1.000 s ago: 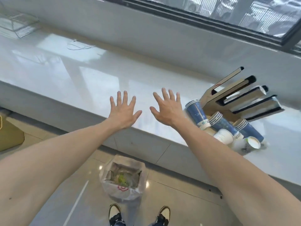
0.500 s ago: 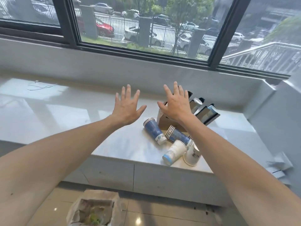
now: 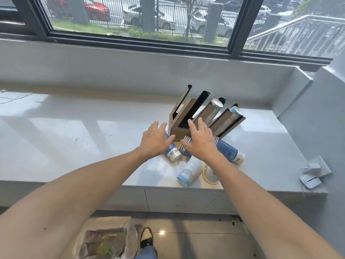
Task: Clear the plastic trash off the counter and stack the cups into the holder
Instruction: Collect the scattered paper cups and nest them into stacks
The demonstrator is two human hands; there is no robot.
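Observation:
A brown slotted cup holder stands on the white counter, with cups in its two right slots. In front of it several paper cups lie on their sides: a blue stack, another blue stack, a white cup and a cup showing its open mouth. My left hand hovers open over the left blue stack. My right hand hovers open above the cups, just in front of the holder. Neither hand holds anything.
A bin lined with a plastic bag holding trash sits on the floor below the counter, beside my shoe. White plugs and a socket are at the counter's right end. A thin wire lies far left.
My view has swung right and closer to the holder. Both open hands have come forward and down over the fallen cups. The bin has slid to the bottom edge.

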